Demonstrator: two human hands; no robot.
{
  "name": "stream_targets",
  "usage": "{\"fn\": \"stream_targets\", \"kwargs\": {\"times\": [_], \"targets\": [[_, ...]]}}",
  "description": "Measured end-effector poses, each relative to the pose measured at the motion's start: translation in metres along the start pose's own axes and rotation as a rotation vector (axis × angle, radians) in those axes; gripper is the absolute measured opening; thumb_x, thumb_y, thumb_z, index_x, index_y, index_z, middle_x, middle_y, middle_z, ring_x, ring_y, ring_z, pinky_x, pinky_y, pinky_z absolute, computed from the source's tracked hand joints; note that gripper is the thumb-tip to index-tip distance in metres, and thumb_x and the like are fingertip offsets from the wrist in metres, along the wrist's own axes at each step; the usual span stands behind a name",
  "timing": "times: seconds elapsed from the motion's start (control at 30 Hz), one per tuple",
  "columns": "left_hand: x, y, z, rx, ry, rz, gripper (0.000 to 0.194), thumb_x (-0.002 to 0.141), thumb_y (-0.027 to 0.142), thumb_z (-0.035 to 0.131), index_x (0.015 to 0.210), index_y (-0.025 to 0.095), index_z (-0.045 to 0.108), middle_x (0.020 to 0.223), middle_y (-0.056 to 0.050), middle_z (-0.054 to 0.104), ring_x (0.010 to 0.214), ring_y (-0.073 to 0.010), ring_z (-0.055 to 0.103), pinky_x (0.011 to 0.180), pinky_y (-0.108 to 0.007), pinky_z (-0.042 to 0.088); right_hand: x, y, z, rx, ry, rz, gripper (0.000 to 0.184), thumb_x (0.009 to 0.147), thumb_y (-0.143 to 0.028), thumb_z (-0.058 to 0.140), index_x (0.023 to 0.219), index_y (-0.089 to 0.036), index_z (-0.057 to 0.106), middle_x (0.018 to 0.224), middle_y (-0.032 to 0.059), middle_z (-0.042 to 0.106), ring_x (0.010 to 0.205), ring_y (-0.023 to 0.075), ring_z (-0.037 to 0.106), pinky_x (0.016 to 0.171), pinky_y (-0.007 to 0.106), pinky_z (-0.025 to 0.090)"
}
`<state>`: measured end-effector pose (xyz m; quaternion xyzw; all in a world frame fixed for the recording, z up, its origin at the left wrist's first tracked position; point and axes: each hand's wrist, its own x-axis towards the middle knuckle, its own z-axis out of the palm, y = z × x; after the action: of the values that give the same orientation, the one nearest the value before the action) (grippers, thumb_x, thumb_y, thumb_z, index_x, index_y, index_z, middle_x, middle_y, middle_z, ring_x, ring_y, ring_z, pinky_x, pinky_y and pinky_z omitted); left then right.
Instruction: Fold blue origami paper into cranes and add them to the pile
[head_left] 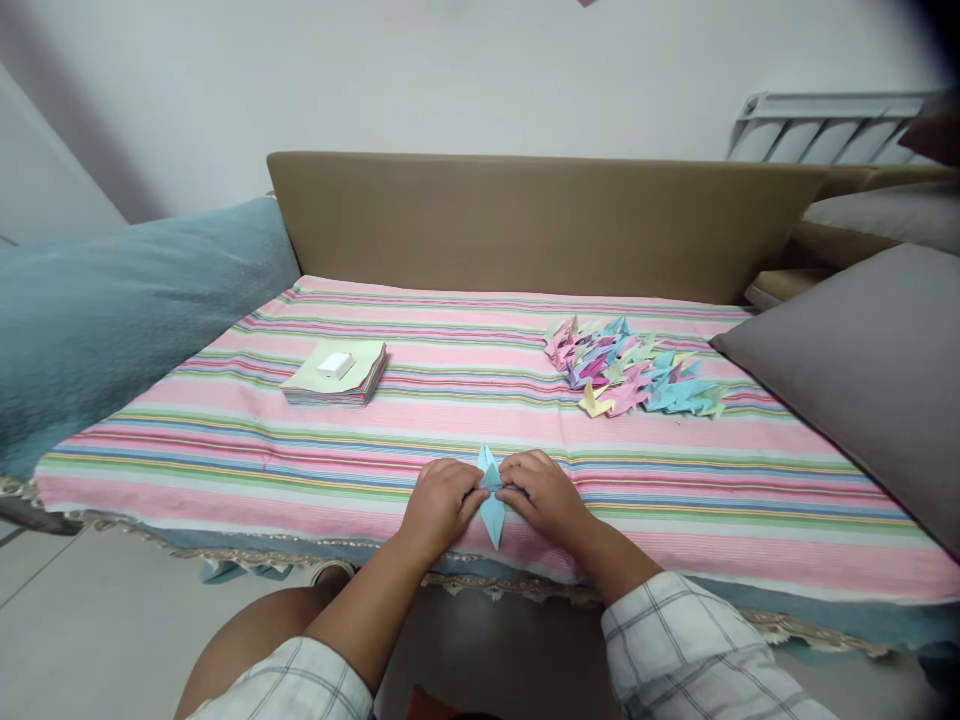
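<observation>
A light blue folded paper [492, 512], long and pointed at both ends, is held between my two hands near the front edge of the striped cloth. My left hand [446, 500] pinches its left side with thumb and fingers. From the other side my right hand [544, 495] pinches the paper's right edge. Its two narrow points stick out away from me and toward me. Part of the paper's middle is hidden under my fingertips. Beyond my right hand lies a pile of folded paper cranes [630, 370] in pink, blue, purple, yellow and green.
A stack of coloured paper [337, 385] with a small white box [335, 365] on top sits at the left. The pink striped cloth [465, 350] covers the sofa seat, with a brown backrest [540, 225] behind. Grey cushions [862, 370] stand at the right, a blue-covered armrest [135, 310] at the left.
</observation>
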<state>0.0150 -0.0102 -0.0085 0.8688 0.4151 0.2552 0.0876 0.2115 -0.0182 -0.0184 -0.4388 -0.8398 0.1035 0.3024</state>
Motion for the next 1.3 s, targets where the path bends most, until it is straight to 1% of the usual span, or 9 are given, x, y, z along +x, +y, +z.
{"fn": "stream_targets", "kwargs": {"times": [0.1, 0.23, 0.4, 0.57, 0.67, 0.87, 1.07, 1.2, 1.3], "targets": [[-0.001, -0.001, 0.003, 0.028, 0.044, 0.006, 0.011, 0.082, 0.028, 0.055, 0.078, 0.02, 0.062, 0.095, -0.005, 0.066, 0.091, -0.0197, 0.056, 0.083, -0.036, 0.041, 0.001, -0.002, 0.002, -0.03, 0.012, 0.031, 0.014, 0.086, -0.031, 0.054, 0.084, -0.022, 0.063, 0.103, 0.0056, 0.062, 0.096, 0.0202, 0.051, 0.084, 0.036, 0.04], [0.002, 0.001, 0.004, 0.061, 0.086, -0.083, 0.012, 0.079, 0.028, 0.058, 0.071, 0.019, 0.061, 0.109, -0.006, 0.062, 0.104, -0.0231, 0.051, 0.089, -0.04, 0.04, 0.003, -0.006, 0.003, -0.031, 0.008, 0.105, 0.014, 0.086, -0.03, 0.053, 0.081, -0.022, 0.063, 0.111, 0.0044, 0.06, 0.101, 0.0211, 0.049, 0.087, 0.037, 0.039], [0.004, 0.002, 0.003, 0.024, 0.072, -0.129, 0.012, 0.078, 0.03, 0.06, 0.071, 0.021, 0.061, 0.107, -0.004, 0.063, 0.103, -0.0221, 0.052, 0.089, -0.04, 0.041, 0.004, -0.009, 0.001, -0.017, -0.011, 0.184, 0.016, 0.086, -0.031, 0.051, 0.079, -0.023, 0.063, 0.119, 0.0033, 0.057, 0.106, 0.0217, 0.048, 0.089, 0.039, 0.038], [0.004, 0.002, 0.004, -0.006, 0.111, -0.144, 0.013, 0.079, 0.03, 0.059, 0.069, 0.021, 0.062, 0.105, -0.004, 0.065, 0.101, -0.0212, 0.053, 0.089, -0.04, 0.042, 0.006, -0.013, 0.002, -0.026, -0.003, 0.252, 0.018, 0.085, -0.033, 0.051, 0.079, -0.022, 0.064, 0.122, 0.0045, 0.055, 0.109, 0.0227, 0.046, 0.091, 0.04, 0.036], [0.006, 0.004, 0.005, -0.006, 0.122, -0.178, 0.015, 0.078, 0.029, 0.059, 0.065, 0.02, 0.062, 0.104, -0.004, 0.066, 0.1, -0.0215, 0.054, 0.089, -0.041, 0.042, 0.007, -0.017, 0.005, -0.051, 0.045, 0.288, 0.021, 0.084, -0.034, 0.051, 0.073, -0.022, 0.064, 0.12, 0.0044, 0.056, 0.107, 0.023, 0.047, 0.09, 0.041, 0.037], [0.009, 0.007, 0.005, 0.02, 0.141, -0.277, 0.017, 0.071, 0.031, 0.065, 0.057, 0.022, 0.064, 0.108, -0.004, 0.065, 0.104, -0.0248, 0.051, 0.09, -0.044, 0.041, 0.008, -0.021, 0.013, -0.097, 0.142, 0.377, 0.015, 0.077, -0.031, 0.058, 0.065, -0.023, 0.06, 0.114, 0.004, 0.058, 0.104, 0.0235, 0.049, 0.086, 0.041, 0.039], [0.011, 0.01, 0.005, 0.016, 0.135, -0.361, 0.017, 0.068, 0.032, 0.067, 0.055, 0.023, 0.065, 0.109, -0.001, 0.065, 0.105, -0.0261, 0.049, 0.09, -0.044, 0.04, 0.007, -0.021, 0.013, -0.094, 0.154, 0.393, 0.013, 0.076, -0.029, 0.059, 0.066, -0.023, 0.056, 0.114, 0.0031, 0.059, 0.103, 0.0233, 0.049, 0.086, 0.041, 0.038], [0.012, 0.012, 0.003, 0.01, 0.128, -0.385, 0.017, 0.068, 0.032, 0.068, 0.056, 0.022, 0.063, 0.11, -0.001, 0.065, 0.107, -0.0257, 0.048, 0.091, -0.044, 0.038, 0.007, -0.022, 0.014, -0.107, 0.143, 0.399, 0.013, 0.077, -0.028, 0.059, 0.066, -0.022, 0.054, 0.114, 0.0022, 0.058, 0.103, 0.0233, 0.048, 0.086, 0.04, 0.037], [0.012, 0.013, 0.002, 0.012, 0.133, -0.38, 0.012, 0.066, 0.03, 0.069, 0.065, 0.021, 0.061, 0.107, -0.003, 0.064, 0.104, -0.0246, 0.05, 0.089, -0.042, 0.039, 0.007, -0.022, 0.016, -0.116, 0.155, 0.396, 0.007, 0.077, -0.027, 0.058, 0.073, -0.022, 0.055, 0.115, 0.0038, 0.058, 0.103, 0.024, 0.048, 0.086, 0.04, 0.036]]}}
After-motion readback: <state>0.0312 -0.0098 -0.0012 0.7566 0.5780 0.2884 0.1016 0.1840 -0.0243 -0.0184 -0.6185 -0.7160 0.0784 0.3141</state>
